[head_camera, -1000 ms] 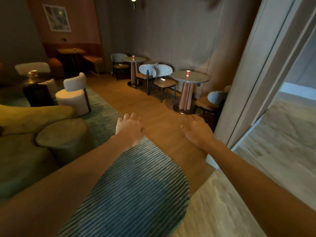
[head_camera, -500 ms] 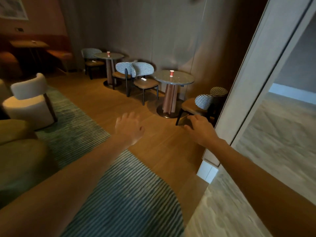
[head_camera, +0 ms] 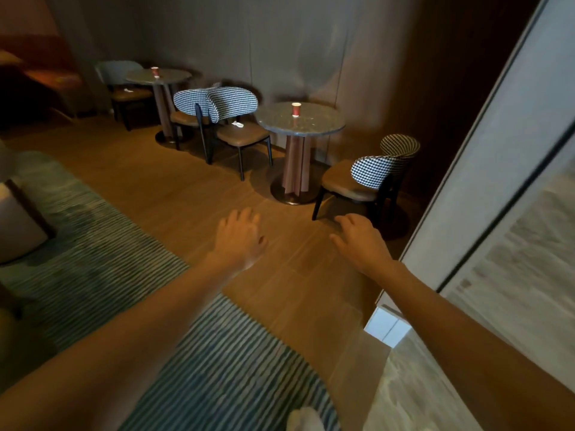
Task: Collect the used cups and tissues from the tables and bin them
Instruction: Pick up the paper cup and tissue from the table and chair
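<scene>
I see both hands, left point(head_camera: 239, 237) and right point(head_camera: 361, 241), spread loosely and empty above the floor; a red cup point(head_camera: 296, 109) stands on the near worktop point(head_camera: 323, 126).

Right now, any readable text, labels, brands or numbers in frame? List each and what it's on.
None readable.
Near red cup on the near round table: any print too small to tell.
Far red cup on the far round table: too small and blurred.
White tissue on the chair seat: no print visible.

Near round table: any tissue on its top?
No, the near round table carries only a red cup; the crumpled tissue lies on a chair seat beside it.
</scene>
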